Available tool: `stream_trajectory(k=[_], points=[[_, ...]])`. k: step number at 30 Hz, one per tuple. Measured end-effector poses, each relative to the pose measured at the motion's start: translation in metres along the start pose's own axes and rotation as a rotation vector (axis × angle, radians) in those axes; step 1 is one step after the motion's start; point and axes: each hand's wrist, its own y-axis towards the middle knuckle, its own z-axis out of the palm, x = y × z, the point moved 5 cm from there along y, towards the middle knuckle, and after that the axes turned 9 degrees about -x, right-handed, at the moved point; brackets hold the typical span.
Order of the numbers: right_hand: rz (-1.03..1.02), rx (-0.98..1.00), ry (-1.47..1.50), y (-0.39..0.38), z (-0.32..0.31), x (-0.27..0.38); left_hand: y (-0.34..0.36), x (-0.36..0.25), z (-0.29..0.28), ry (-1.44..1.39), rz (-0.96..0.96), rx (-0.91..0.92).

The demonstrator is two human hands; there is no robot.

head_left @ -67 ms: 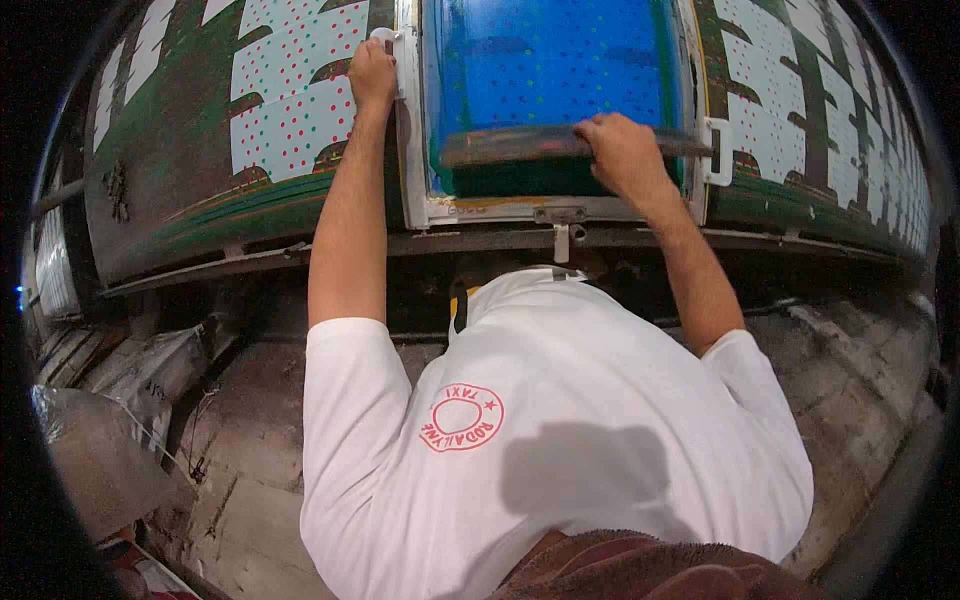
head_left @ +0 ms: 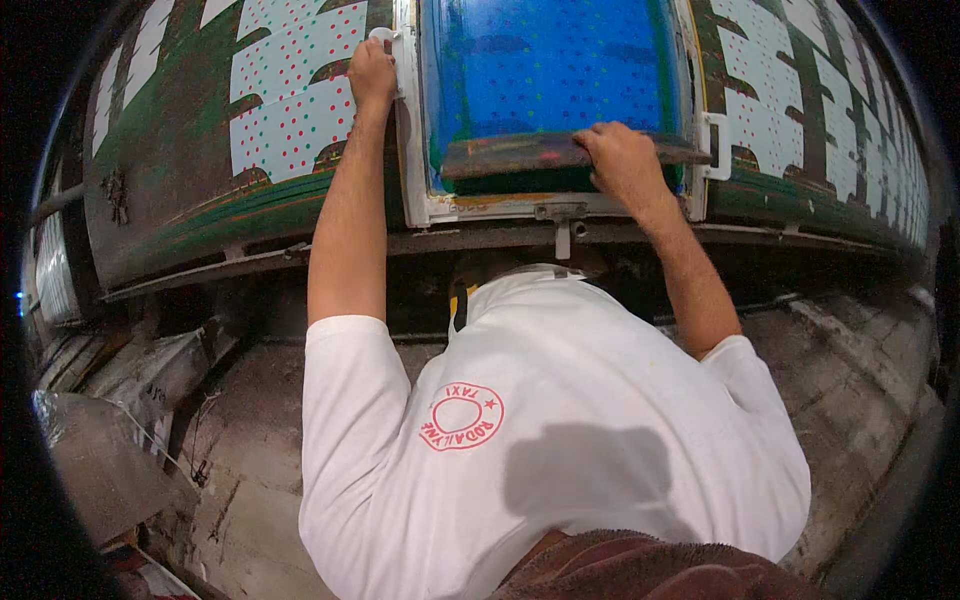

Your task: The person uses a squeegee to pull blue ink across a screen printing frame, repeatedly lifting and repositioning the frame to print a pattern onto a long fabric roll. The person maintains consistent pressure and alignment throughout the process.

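A screen-printing frame (head_left: 415,205) with a blue mesh (head_left: 560,80) lies flat on the long printing table in front of me. My left hand (head_left: 373,75) is closed round the white handle (head_left: 383,38) on the frame's left side. Near the frame's close end, my right hand (head_left: 622,160) grips the top edge of a long squeegee (head_left: 510,155) that lies across the mesh. Dark green ink (head_left: 520,182) shows along its near side. The squeegee's lower edge is hidden from me. On the frame's right side, a second white handle (head_left: 718,147) is untouched.
Pale cut pieces with red and green dots (head_left: 290,120) lie left of the frame; more dotted pieces (head_left: 765,110) lie to its right. A metal rail (head_left: 400,242) runs along the table's near edge. Plastic-wrapped material (head_left: 95,460) sits at the lower left, beside the worn floor (head_left: 250,490).
The squeegee and my right hand have shifted slightly toward me over the mesh. My left hand stays on its handle.
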Motion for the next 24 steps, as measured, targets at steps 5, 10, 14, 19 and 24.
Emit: stream_trajectory(k=[5,10,14,19,24], points=[[0.028,-0.105,-0.045,-0.021,0.0,0.014,0.01,0.0,0.01,0.005,-0.049,0.018],[0.015,-0.042,-0.018,-0.017,-0.008,0.011,0.014,0.001,0.01,-0.216,-0.193,0.103],[0.027,0.005,-0.008,-0.02,-0.006,0.008,0.006,0.0,0.012,-0.688,-0.627,0.315],[-0.013,-0.064,0.06,-0.051,0.001,0.019,0.02,0.005,0.013,-0.759,-0.84,0.466],[-0.067,-0.075,0.15,-0.08,0.012,0.024,0.038,0.007,0.015,0.501,0.254,0.184]])
